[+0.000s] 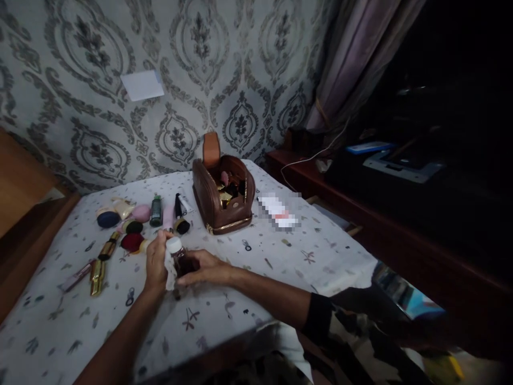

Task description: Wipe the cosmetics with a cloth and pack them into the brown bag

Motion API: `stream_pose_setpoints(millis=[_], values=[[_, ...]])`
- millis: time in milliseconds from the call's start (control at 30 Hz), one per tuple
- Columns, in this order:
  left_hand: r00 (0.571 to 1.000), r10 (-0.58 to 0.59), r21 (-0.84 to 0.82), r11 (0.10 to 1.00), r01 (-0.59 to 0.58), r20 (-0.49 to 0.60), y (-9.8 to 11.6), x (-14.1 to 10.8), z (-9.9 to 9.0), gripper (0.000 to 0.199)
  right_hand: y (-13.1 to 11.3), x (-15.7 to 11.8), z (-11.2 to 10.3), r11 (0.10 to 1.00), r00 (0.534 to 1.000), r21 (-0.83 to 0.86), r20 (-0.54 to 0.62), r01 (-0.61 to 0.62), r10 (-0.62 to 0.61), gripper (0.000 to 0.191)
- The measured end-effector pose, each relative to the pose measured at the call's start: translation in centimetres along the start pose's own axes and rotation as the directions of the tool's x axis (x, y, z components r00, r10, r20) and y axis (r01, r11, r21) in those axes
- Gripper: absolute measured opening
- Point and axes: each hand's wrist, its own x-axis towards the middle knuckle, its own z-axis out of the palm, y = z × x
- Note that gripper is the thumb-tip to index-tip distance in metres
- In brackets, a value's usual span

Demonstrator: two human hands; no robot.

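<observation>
- Right hand: fingers wrapped around the side of a dark bottle with a white cap; bottle roughly upright.
- Left hand: on the opposite side of the bottle, holding a crumpled white piece against it.
- Brown bag: open, standing beyond the hands on a patterned tablecloth; small items inside.
- Green bottle: left of the bag, among assorted cosmetics.
- Gold container: lying left of the left hand, near a slim tube.
- White card: against the patterned wall.
</observation>
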Motion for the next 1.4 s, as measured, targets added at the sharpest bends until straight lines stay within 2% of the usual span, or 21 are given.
stream_pose_setpoints(millis=[67, 167, 267, 367, 533, 667, 767, 833, 900, 1000, 1100, 1167, 1267, 1400], values=[[1.000, -0.012, 0.021, 1.000, 0.013, -0.023, -0.2, 0.3, -0.1, 0.064, -0.1, 0.1, 0.0, 1.000, 1.000, 0.014, -0.002, 0.002, -0.002, 0.055], [0.999, -0.035, 0.043, 0.998, 0.035, -0.012, -0.7, 0.3, -0.1, 0.064, 0.1, 0.5, -0.1, 0.992, 0.994, 0.088, -0.062, 0.093, -0.088, 0.057], [0.997, 0.053, 0.039, 0.998, -0.055, 0.055, -0.8, -0.2, 0.1, 0.060, 0.2, 0.9, -0.2, 0.961, 0.969, 0.153, -0.125, 0.230, -0.212, 0.064], [0.985, 0.123, -0.001, 0.992, -0.124, 0.119, -0.7, -0.9, 0.5, 0.053, 0.2, 1.1, -0.3, 0.938, 0.932, 0.121, -0.213, 0.324, -0.294, 0.065], [0.982, 0.069, -0.070, 0.996, -0.058, 0.173, -1.1, -1.4, 1.0, 0.051, 0.0, 1.3, -0.4, 0.928, 0.869, 0.002, -0.349, 0.373, -0.349, 0.071], [0.979, 0.035, -0.068, 0.997, -0.022, 0.201, -1.4, -1.3, 1.0, 0.051, -0.5, 0.6, -0.5, 0.906, 0.828, -0.233, -0.373, 0.353, -0.418, 0.065], [0.974, 0.040, -0.075, 0.997, -0.024, 0.222, -1.6, -1.2, 1.0, 0.052, -0.8, 0.0, -0.6, 0.835, 0.782, -0.480, -0.397, 0.270, -0.481, 0.060], [0.973, 0.041, -0.086, 0.996, -0.022, 0.225, -1.9, -1.0, 1.0, 0.054, -0.8, -0.2, -0.6, 0.790, 0.764, -0.563, -0.391, 0.243, -0.513, 0.059], [0.978, 0.034, -0.100, 0.995, -0.013, 0.205, -2.4, -0.8, 0.9, 0.055, -0.7, -0.2, -0.5, 0.774, 0.771, -0.584, -0.367, 0.244, -0.520, 0.060], [0.987, 0.000, -0.133, 0.991, 0.022, 0.163, -3.1, -0.3, 0.8, 0.055, -0.5, -0.1, -0.1, 0.781, 0.800, -0.574, -0.335, 0.245, -0.497, 0.059], [0.991, -0.007, -0.137, 0.990, 0.026, 0.136, -3.4, 0.1, 0.6, 0.056, -0.5, -0.2, 0.3, 0.799, 0.824, -0.552, -0.320, 0.239, -0.467, 0.050], [0.994, 0.011, -0.115, 0.993, 0.001, 0.111, -3.4, 0.3, 0.5, 0.057, -0.5, -0.2, 0.5, 0.825, 0.821, -0.510, -0.343, 0.244, -0.455, 0.046], [0.995, 0.031, -0.103, 0.994, -0.022, 0.092, -3.2, 0.5, 0.3, 0.055, -0.7, -0.3, 0.5, 0.885, 0.804, -0.382, -0.418, 0.266, -0.422, 0.051], [0.990, -0.020, -0.191, 0.980, 0.047, 0.142, -2.8, 0.6, -0.2, 0.056, -1.1, -0.3, 0.0, 0.932, 0.785, -0.199, -0.502, 0.303, -0.363, 0.046]])
